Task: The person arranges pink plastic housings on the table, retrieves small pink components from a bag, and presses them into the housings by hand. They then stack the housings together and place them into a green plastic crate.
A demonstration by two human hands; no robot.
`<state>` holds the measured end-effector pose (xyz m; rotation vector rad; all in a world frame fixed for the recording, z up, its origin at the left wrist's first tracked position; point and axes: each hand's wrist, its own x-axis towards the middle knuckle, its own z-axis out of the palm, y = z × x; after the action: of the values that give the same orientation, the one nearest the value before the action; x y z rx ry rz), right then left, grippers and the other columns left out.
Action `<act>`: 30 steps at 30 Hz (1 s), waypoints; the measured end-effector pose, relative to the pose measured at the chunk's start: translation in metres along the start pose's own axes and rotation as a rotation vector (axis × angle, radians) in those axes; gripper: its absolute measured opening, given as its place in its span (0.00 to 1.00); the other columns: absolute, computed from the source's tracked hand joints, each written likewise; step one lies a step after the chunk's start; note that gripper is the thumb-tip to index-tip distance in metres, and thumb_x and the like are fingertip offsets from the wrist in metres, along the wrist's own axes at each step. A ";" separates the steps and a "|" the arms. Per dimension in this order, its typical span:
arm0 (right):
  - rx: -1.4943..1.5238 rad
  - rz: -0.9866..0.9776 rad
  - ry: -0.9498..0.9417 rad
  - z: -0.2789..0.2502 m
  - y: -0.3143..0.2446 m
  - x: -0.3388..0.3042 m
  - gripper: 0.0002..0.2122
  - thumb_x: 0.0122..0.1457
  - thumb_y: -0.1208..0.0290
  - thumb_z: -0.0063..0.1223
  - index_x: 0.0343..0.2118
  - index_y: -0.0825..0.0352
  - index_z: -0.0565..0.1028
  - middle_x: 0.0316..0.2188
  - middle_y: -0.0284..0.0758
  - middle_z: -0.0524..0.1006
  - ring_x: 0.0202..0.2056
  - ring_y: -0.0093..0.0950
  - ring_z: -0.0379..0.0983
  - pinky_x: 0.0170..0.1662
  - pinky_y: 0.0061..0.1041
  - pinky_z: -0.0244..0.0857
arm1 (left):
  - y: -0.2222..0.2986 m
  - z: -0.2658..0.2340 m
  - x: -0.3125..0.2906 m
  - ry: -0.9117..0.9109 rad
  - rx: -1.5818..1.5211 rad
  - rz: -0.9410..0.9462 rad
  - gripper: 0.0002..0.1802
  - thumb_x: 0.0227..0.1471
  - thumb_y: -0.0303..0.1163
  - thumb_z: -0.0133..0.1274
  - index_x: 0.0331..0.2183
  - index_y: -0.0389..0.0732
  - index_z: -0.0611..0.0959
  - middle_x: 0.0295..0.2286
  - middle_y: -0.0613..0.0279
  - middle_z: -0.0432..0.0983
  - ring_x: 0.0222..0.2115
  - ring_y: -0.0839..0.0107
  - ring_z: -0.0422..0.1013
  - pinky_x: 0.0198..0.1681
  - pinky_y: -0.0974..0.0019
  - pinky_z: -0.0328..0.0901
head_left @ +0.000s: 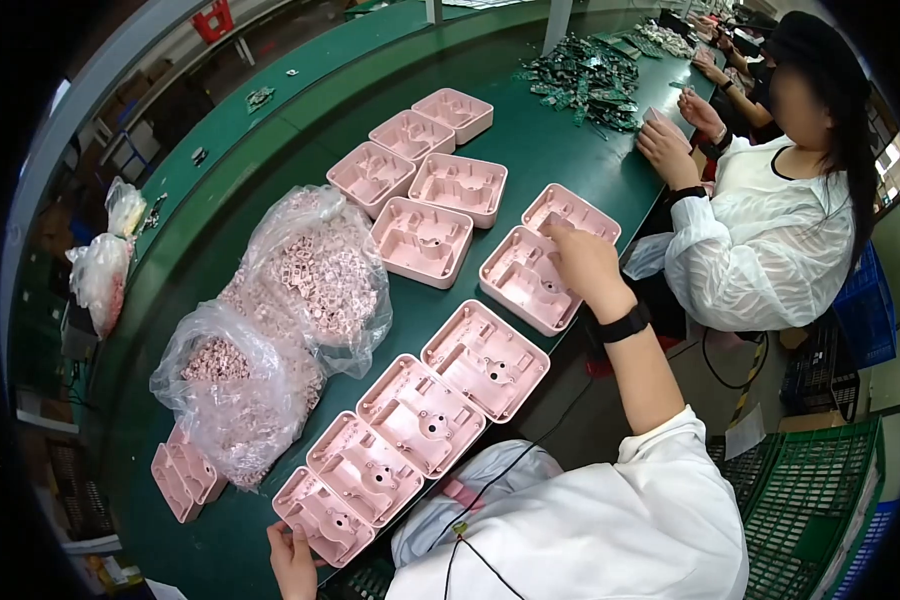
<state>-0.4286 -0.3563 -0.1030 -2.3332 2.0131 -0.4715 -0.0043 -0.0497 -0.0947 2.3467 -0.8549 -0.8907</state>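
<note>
Along the near edge of the green bench, several open pink plastic housings stand in a row, hollow side up. My left hand (292, 562) is at the outer side of the end housing (325, 515), fingers apart and touching its edge. My right hand (588, 262) reaches over another pink housing (528, 280), its fingertips drawn together by the wall shared with the housing behind it (570, 212). What those fingertips hold, if anything, is hidden. Between my hands sit more housings, among them a large one (485, 360) with ribs and small holes inside.
Clear plastic bags (320, 270) of small pink parts lie left of the row, beside a tilted pink housing (185, 478). More housings (422, 240) stand farther back. A heap of green circuit boards (585, 80) lies beyond. A co-worker (770, 220) sits at right, near green crates (815, 500).
</note>
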 end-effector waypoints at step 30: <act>-0.137 0.078 -0.063 0.042 0.074 0.239 0.20 0.46 0.77 0.45 0.44 0.54 0.71 0.35 0.35 0.77 0.38 0.33 0.73 0.36 0.33 0.64 | 0.059 0.000 -0.014 0.005 0.267 -0.031 0.22 0.51 0.48 0.47 0.35 0.36 0.69 0.26 0.48 0.71 0.25 0.58 0.69 0.29 0.61 0.62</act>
<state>-0.4605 -0.6081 -0.1080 -2.3007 2.1617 -0.2607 -0.0344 -0.0804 -0.0527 2.5939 -0.9910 -0.8258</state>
